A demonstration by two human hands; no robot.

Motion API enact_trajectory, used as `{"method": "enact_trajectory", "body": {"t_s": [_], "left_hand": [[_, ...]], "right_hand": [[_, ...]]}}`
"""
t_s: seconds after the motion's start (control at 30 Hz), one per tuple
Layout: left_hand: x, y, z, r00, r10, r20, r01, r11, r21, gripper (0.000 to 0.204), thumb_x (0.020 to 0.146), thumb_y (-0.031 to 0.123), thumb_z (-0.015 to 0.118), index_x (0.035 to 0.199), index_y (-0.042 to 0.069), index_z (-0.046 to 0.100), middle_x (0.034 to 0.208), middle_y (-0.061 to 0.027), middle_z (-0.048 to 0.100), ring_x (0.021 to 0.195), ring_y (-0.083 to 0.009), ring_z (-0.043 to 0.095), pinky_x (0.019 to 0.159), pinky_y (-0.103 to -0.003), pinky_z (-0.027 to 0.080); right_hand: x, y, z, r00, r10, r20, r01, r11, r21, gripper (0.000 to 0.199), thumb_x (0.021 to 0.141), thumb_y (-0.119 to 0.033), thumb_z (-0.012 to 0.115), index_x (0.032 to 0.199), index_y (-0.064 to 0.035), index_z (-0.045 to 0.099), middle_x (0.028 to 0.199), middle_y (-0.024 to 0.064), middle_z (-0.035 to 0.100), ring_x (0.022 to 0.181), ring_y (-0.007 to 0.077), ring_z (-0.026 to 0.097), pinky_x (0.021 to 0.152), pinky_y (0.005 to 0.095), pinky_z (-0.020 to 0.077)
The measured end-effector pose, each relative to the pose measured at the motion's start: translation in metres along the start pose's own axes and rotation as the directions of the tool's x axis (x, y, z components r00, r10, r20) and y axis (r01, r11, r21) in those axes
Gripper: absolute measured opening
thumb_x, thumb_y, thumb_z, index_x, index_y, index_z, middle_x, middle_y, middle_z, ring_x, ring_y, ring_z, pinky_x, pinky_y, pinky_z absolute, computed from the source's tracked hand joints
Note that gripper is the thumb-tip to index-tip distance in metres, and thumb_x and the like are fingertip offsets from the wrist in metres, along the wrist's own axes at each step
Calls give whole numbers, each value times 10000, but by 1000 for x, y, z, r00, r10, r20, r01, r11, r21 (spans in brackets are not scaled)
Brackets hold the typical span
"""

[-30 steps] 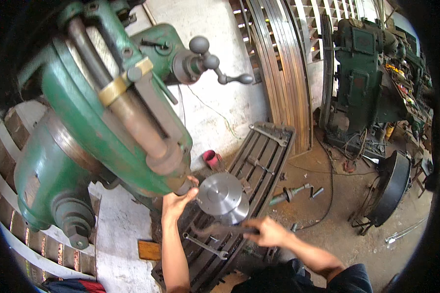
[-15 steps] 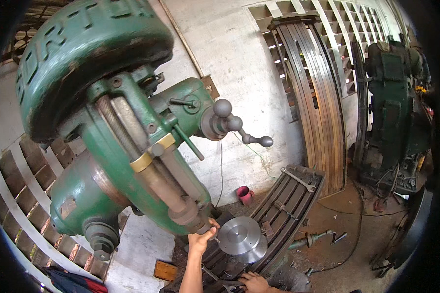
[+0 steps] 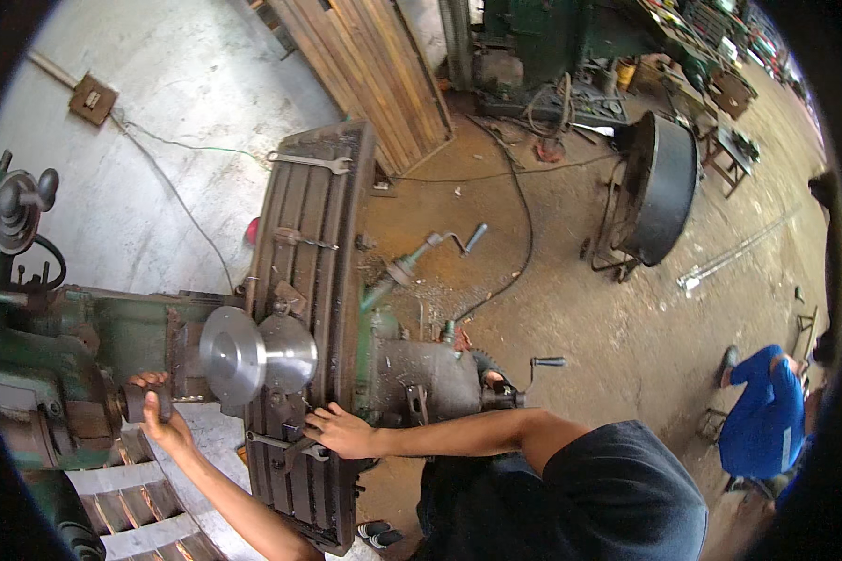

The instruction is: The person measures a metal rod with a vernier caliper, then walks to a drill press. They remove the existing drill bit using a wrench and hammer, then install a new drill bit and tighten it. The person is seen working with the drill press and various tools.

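Note:
My left hand (image 3: 166,421) is closed round the dark round spindle end (image 3: 150,402) of a green machine (image 3: 42,374). Beside it, over the slotted machine table (image 3: 295,505), sits a shiny steel disc (image 3: 232,355), with a second steel disc (image 3: 292,353) partly behind it. On the table's near part lies my right hand (image 3: 341,432), fingers stretched out and apart, touching a dark clamp piece (image 3: 295,439). A spanner (image 3: 267,438) lies right by those fingers. Another open-ended spanner (image 3: 311,163) rests at the table's far end, with a small tool (image 3: 299,239) nearer.
Crank handles (image 3: 547,362) stick out right of the table. A black drum-shaped object (image 3: 660,187) on a frame and a long metal rod (image 3: 739,251) are on the floor. At the right sits a person in blue (image 3: 767,411). Wooden slats (image 3: 374,75) lean at the back wall.
My view has swung down and right, so the machine now shows at the left edge. My left hand remains on the spindle end, my right on the table.

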State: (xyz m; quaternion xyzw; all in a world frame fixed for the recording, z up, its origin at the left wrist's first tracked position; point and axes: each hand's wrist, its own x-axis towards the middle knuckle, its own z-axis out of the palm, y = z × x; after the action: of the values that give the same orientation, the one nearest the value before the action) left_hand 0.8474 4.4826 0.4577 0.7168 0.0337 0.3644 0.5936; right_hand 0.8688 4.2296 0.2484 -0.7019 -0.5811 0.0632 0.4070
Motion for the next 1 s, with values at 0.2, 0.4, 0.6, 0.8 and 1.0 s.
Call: {"method": "enact_trajectory", "body": {"t_s": [0.2,0.4,0.6,0.8,1.0], "left_hand": [[15,-7,-6,997,47,-66,-41,995,86,292,869,159,664,1118,17,603,1088,-71,619,1035,-217,574,993,-390,417],[33,-19,-15,999,45,-25,-44,996,71,250,870,125,670,1080,-8,647,1057,-73,657,981,-198,609,941,-360,451],[35,-21,-24,1000,13,-9,-12,996,90,281,866,112,685,1112,-7,618,1065,-83,651,1000,-201,598,971,-364,443],[34,-20,-35,997,-7,-79,16,993,114,307,872,148,690,1140,13,624,1145,-74,637,1069,-208,594,1008,-377,430],[28,-17,-25,874,4,-486,121,966,227,441,922,299,647,1256,14,608,1301,-82,604,1181,-205,551,1019,-379,419]], "right_hand": [[-83,3,-41,980,122,-157,-111,991,74,482,739,-133,659,1205,-31,588,1272,173,506,1150,323,506,929,435,413],[-313,19,-106,626,680,-382,-713,698,73,419,740,-60,652,1156,-14,621,1180,202,613,1141,389,558,981,446,460],[-552,-60,-114,-286,894,-344,-947,-207,247,467,772,-132,743,1210,-49,605,1252,232,593,1224,393,522,1026,447,441],[-662,-22,-82,-400,908,129,-765,-408,499,444,806,-213,736,1193,-19,637,988,183,684,826,253,676,708,381,541],[-818,2,-124,-509,802,313,-345,-523,779,284,861,-198,667,1105,-54,660,918,94,707,694,202,665,558,338,499]]}}
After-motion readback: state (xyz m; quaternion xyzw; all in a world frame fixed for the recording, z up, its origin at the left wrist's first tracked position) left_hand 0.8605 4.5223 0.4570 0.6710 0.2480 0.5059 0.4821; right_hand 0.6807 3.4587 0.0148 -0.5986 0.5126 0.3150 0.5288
